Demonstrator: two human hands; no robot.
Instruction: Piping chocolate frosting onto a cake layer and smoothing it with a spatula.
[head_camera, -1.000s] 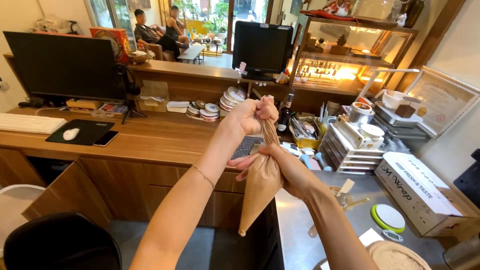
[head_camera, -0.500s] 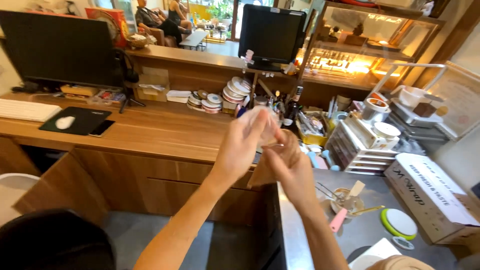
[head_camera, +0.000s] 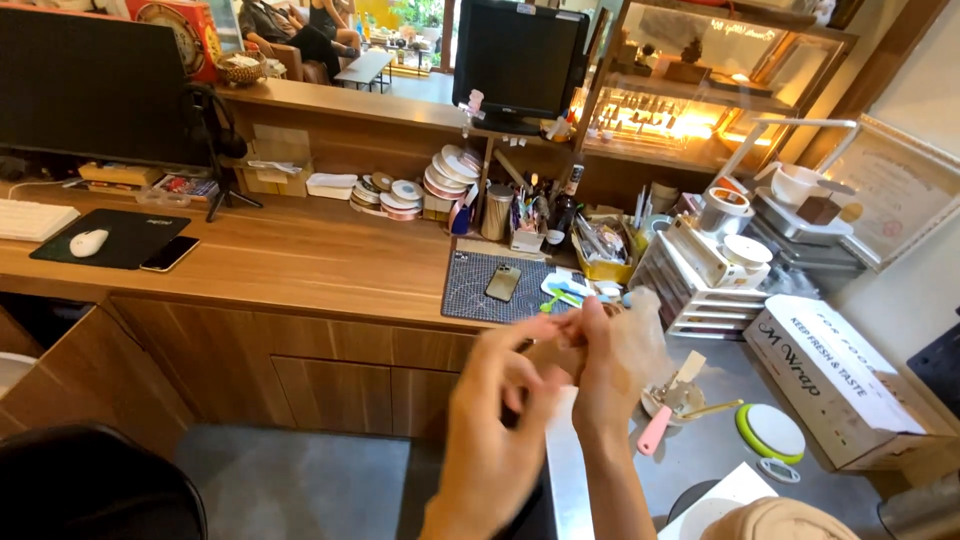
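The clear plastic piping bag (head_camera: 640, 335), w/ pale brown filling, was held up in front of the person at the counter edge, over the steel worktop (head_camera: 700, 455). Its top was bunched and blurred, so exact shape couldn't be told. The right hand (head_camera: 610, 375) was clamped round the bag's neck, fingers wrapped on the plastic. The left hand (head_camera: 500, 420) was just beside it, touching it; thumb & fingertips pinched together at the bag's twisted top near the right knuckles. Both hands blurred.

Just below/right of the bag: a small bowl (head_camera: 672, 400) w/ a wooden spatula and a pink-handled tool (head_camera: 655, 432) lying against it. Further right, a round green-rimmed scale (head_camera: 771, 432) and a long white cardboard box (head_camera: 835, 375) of wrap film. Bottom right corner: a tan mound (head_camera: 780, 520), partly cut off by the frame.

Behind the hands, on the wooden counter (head_camera: 300, 260): a dark cutting mat (head_camera: 470, 290) w/ a phone (head_camera: 503, 283) lying on it, rolls of ribbon (head_camera: 450, 170), a white drawer unit (head_camera: 700, 275). Far left: mouse (head_camera: 88, 242) on a black pad, 2nd phone (head_camera: 169, 253) at the pad's edge, big dark monitor (head_camera: 90, 85). A smaller monitor (head_camera: 520, 60) stood on the raised shelf behind.
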